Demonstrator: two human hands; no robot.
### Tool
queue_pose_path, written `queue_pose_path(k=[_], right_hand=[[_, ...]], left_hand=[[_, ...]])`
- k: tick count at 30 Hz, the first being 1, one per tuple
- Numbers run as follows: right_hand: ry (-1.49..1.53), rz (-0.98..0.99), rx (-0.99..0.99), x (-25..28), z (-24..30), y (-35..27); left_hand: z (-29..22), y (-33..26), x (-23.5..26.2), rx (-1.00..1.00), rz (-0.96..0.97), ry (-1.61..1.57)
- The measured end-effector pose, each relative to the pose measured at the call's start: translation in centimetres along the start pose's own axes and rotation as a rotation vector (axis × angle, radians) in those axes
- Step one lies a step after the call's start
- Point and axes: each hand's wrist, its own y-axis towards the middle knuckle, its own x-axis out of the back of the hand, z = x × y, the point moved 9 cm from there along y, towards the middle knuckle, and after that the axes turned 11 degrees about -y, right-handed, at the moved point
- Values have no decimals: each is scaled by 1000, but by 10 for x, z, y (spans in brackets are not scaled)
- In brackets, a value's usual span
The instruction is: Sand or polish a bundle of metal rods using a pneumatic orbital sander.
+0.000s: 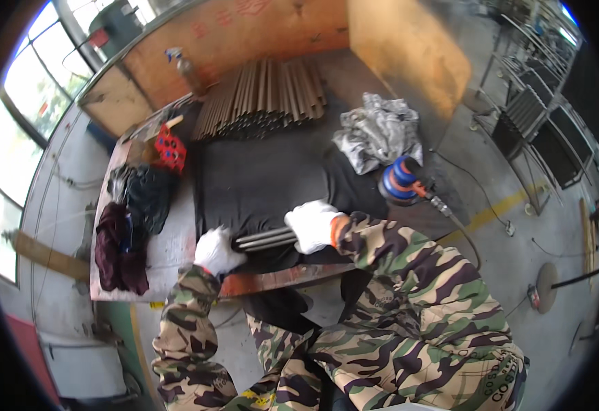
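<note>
Both my hands wear white gloves at the near edge of the workbench. My right hand point(312, 226) is closed over the right end of several thin metal tubes point(266, 239), which lie nearly level between my hands. Beside their left ends, my left hand point(219, 251) has its fingers curled in. Whether it grips the tube ends or the cloth is hidden. Under the tubes, a black cloth point(262, 171) covers the middle of the bench. Further back lies a large stack of similar brownish tubes point(265, 99).
A blue and orange air sander point(401, 179) with a hose lies right of my right hand, near a crumpled grey cloth point(379, 131). Dark rags point(123, 250) and a red perforated piece point(170, 148) sit left. A spray bottle point(188, 74) stands by the orange back panel point(245, 31).
</note>
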Motion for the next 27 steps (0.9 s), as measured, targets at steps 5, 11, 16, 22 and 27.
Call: queue_pose_path(k=[5,11,16,22,27], right_hand=[[-2,-66,12,0,7,-8],[-65,-93,12,7,20,-29],[-163,-263,88,8,46,-63],[123,-257,106,45,65,-87],[564,-488,-82,82,-6,-91]], left_hand=[[-26,-4,-10,79,13,153],[-31,-36,-18,27,-145,230],[-61,-98,-9,36,-156,251],[-112,-136,66,-234,-498,709],[-137,-148,157,-598,-1256,229]])
